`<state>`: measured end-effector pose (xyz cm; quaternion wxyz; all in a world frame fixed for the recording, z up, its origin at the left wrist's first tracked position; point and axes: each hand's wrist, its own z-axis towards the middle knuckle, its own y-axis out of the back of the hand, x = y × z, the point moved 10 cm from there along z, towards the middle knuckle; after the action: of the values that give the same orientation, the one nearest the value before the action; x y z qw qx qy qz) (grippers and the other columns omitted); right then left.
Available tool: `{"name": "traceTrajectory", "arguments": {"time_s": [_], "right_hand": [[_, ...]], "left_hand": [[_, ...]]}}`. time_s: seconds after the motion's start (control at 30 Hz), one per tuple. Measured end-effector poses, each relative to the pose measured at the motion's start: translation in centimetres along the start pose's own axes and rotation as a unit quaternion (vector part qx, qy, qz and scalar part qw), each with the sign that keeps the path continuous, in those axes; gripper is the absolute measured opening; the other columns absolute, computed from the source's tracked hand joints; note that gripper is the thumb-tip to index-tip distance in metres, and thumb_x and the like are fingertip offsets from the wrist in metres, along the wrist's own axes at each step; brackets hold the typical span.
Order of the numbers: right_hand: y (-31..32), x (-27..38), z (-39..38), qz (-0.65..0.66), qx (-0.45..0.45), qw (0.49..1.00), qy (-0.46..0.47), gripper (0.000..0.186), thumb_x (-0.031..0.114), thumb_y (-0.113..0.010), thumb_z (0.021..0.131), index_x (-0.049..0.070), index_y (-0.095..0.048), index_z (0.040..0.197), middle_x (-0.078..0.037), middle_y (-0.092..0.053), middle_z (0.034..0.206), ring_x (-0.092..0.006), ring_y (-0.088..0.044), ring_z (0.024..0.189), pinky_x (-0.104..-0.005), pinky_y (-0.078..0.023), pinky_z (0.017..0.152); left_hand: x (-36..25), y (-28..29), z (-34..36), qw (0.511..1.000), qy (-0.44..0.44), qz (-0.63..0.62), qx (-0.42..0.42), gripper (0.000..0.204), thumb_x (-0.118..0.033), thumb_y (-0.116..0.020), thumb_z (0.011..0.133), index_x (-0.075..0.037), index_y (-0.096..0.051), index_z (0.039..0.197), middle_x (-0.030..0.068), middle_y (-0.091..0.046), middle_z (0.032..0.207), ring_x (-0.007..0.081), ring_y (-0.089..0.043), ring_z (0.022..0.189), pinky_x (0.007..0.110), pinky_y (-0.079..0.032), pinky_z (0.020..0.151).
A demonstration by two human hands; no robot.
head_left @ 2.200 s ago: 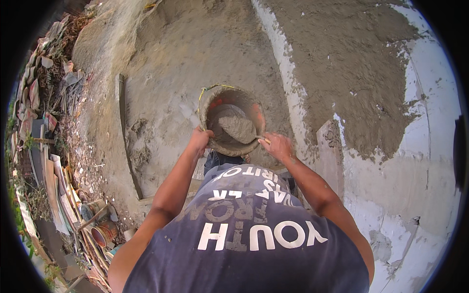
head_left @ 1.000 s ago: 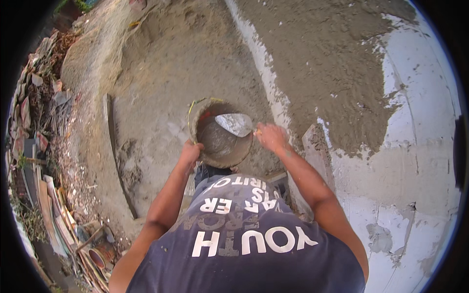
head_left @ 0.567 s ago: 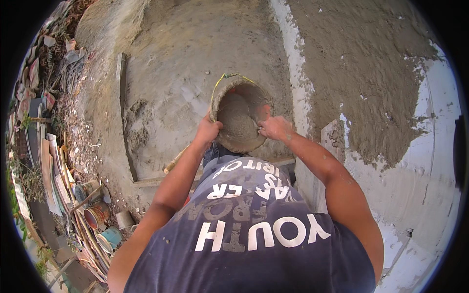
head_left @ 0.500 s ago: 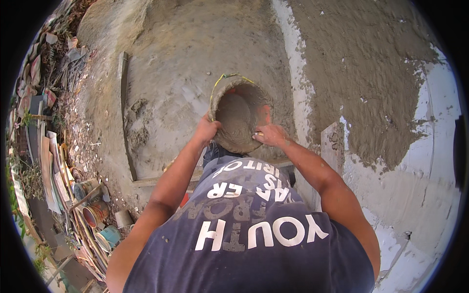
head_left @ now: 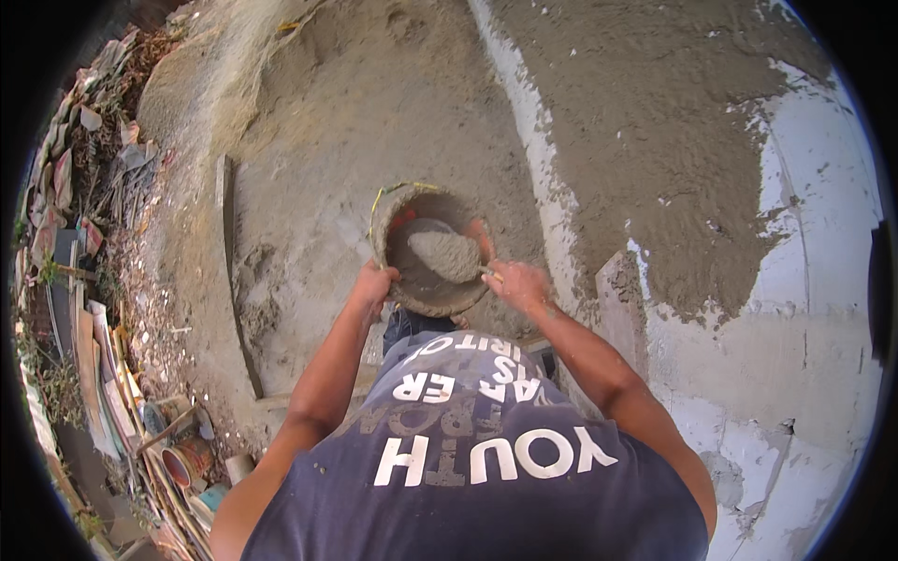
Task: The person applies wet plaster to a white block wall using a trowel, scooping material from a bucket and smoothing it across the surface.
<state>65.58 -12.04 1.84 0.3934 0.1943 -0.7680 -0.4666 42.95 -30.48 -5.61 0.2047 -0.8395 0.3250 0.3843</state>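
Observation:
A mortar-caked bucket (head_left: 440, 304) with a yellow-green handle tilts in front of my body, orange showing on its inner wall. Closed round the left side of its rim is my left hand (head_left: 376, 280). My right hand (head_left: 520, 284), at the rim's right side, grips the short handle of a trowel (head_left: 491, 273). A heap of wet grey mortar (head_left: 447, 254) rides on the trowel's blade inside the bucket and hides most of that blade.
Wet cement covers the ground ahead, bordered on the left by a wooden board (head_left: 234, 271). To the right, a wall (head_left: 748, 365) is partly coated with rough mortar (head_left: 683, 168). Scrap boards (head_left: 108, 365) and an old tin (head_left: 187, 463) lie at the far left.
My right hand has brought the trowel up inside the bucket, with a load of mortar showing on its blade. In the picture, bucket and hands sit lower and farther left.

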Motion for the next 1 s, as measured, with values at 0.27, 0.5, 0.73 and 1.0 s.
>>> {"name": "traceTrajectory", "arguments": {"time_s": [0.27,0.5,0.73,1.0], "right_hand": [[12.1,4.7,0.6,0.137,0.036,0.986,0.084,0.045,0.044,-0.070,0.083,0.011,-0.066,0.113,-0.017,-0.070,0.095,-0.0329,-0.067,0.092,-0.0431,-0.051,0.080],[41.0,8.7,1.9,0.180,-0.045,0.973,0.139,0.031,0.033,-0.061,0.094,0.003,-0.062,0.104,-0.004,-0.064,0.077,-0.0107,-0.064,0.063,-0.0287,-0.052,0.056],[68.2,-8.5,-14.2,0.299,-0.614,0.719,0.131,0.022,0.024,-0.054,0.100,0.004,-0.052,0.111,-0.003,-0.055,0.079,-0.0084,-0.051,0.058,-0.0230,-0.045,0.047],[24.6,-10.4,-7.5,0.330,-0.193,0.898,-0.218,0.047,0.046,-0.059,0.096,0.013,-0.059,0.129,-0.005,-0.061,0.076,-0.0124,-0.058,0.065,-0.0315,-0.051,0.060]], "left_hand": [[0.8,-0.4,1.0,0.999,-0.026,-0.038,-0.003,0.043,0.009,-0.056,0.071,0.001,-0.058,0.113,0.0147,-0.065,0.094,0.0291,-0.066,0.075,0.044,-0.057,0.059],[1.2,3.0,-0.4,0.998,-0.067,-0.002,-0.018,0.042,0.010,-0.055,0.071,0.003,-0.059,0.113,0.0147,-0.066,0.096,0.0287,-0.067,0.078,0.042,-0.058,0.064],[-0.1,0.1,-1.3,0.998,-0.048,0.022,-0.032,0.042,0.010,-0.058,0.070,0.004,-0.058,0.111,0.0157,-0.065,0.093,0.0279,-0.065,0.071,0.043,-0.058,0.056],[0.3,0.9,-1.2,0.996,-0.036,0.077,-0.034,0.044,0.007,-0.058,0.071,0.003,-0.057,0.115,0.0147,-0.065,0.095,0.0278,-0.065,0.074,0.042,-0.058,0.060]]}}
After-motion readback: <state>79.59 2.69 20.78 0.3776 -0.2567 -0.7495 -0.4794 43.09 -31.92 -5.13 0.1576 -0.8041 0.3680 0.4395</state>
